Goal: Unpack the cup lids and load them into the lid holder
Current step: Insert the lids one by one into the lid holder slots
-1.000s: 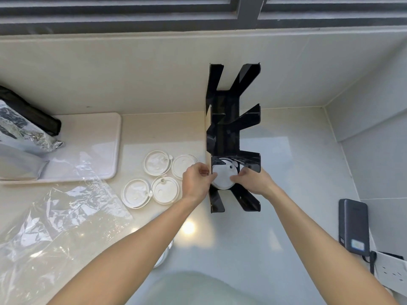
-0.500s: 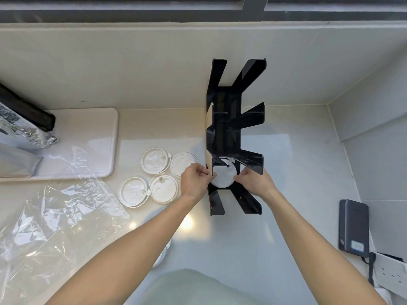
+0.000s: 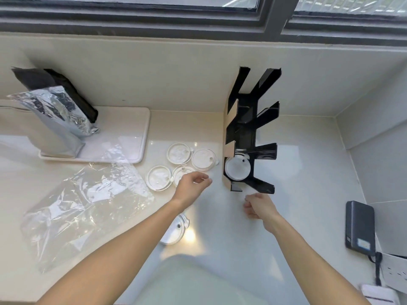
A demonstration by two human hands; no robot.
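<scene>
A black lid holder (image 3: 248, 130) stands on the counter against the back wall. A white lid (image 3: 237, 168) sits in its nearest slot. Several loose white lids (image 3: 179, 153) lie on the counter left of the holder. My left hand (image 3: 192, 185) hovers over the nearest of them, fingers loosely curled, holding nothing. My right hand (image 3: 258, 206) hangs in front of the holder's base, fingers loosely curled and empty. One more lid (image 3: 175, 231) lies closer to me, partly hidden under my left forearm.
A crumpled clear plastic bag (image 3: 86, 205) lies at the left. Behind it a white tray (image 3: 134, 137) carries a silver foil pouch (image 3: 55, 119). A dark power bank (image 3: 360, 226) with a cable rests at the right edge beside a socket strip.
Both hands let go of the lid in the holder's nearest slot and drew back. My left hand moved left toward the loose lids. The camera tilted up.
</scene>
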